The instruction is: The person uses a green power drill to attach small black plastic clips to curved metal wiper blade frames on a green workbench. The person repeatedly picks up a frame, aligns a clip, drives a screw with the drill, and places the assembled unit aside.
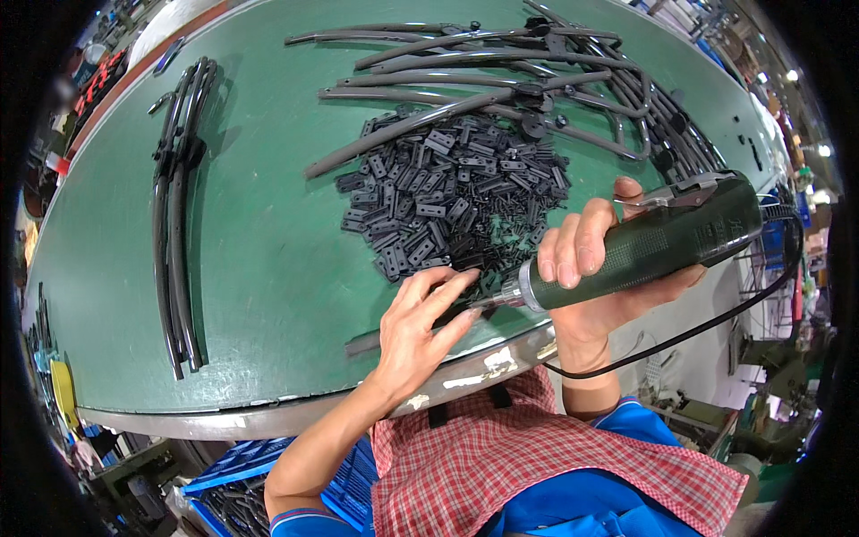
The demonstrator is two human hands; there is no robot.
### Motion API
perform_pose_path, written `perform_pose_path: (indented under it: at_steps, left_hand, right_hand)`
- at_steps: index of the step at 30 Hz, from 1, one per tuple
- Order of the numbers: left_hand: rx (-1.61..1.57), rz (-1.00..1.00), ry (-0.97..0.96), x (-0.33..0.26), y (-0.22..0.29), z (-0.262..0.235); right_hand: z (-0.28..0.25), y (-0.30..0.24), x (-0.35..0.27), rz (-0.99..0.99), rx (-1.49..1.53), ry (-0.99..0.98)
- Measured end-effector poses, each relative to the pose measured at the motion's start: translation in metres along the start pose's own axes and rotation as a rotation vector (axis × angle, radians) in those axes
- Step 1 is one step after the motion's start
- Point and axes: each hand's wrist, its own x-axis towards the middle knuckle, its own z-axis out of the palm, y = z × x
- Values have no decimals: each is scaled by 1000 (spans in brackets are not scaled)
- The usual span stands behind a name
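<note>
At the near edge of the green desk (268, 268), around five o'clock in the head view, both hands meet over a flat dark strip (394, 336) that lies along the rim. The right hand (591, 268) is clamped around a green power driver (662, 246), fingers wrapped over its barrel. The driver's long axis runs from two o'clock down to eight o'clock, its metal tip (501, 297) pointing left toward the other hand. The left hand (416, 331) rests palm down with fingers spread, holding nothing; its fingertips touch the desk just beside the tip, so the left hand is the nearer one to the working point. Whether a small part sits under those fingertips I cannot tell.

Just beyond the hands, toward twelve o'clock, lies a heap of small black clips (456, 192). Farther out at one o'clock is a tangle of long grey bars (501, 76) with black joints. At nine o'clock, well apart, a bundle of black blades (179, 215) lies lengthwise, twelve to six. A black cord (698, 327) loops from the driver's rear down past the desk edge.

The desk top is smooth and matt, its metal rim chipped. Below are a blue crate (233, 465) and the person's red checked apron (537, 456); workshop clutter surrounds it.
</note>
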Motion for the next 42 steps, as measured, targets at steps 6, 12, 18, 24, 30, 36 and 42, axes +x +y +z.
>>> perform_pose_path:
  at_steps: [6,12,18,24,30,36,42]
  left_hand:
    - [-56,54,37,-5,-14,2]
    - [-18,58,93,-5,-14,5]
    - [-16,58,63,-4,-8,4]
    - [50,147,90,-6,-10,5]
    - [114,225,65,-5,-13,5]
    - [237,121,-27,-4,-3,5]
    - [221,127,-23,-7,-12,7]
  right_hand:
    - [4,8,-6,16,-20,84]
    - [7,5,-3,-30,-74,33]
    - [4,7,-6,-5,-111,16]
    - [3,6,-5,29,-120,-2]
    - [3,3,-9,23,-64,124]
    - [16,3,-10,64,-228,73]
    - [30,13,-13,160,-369,106]
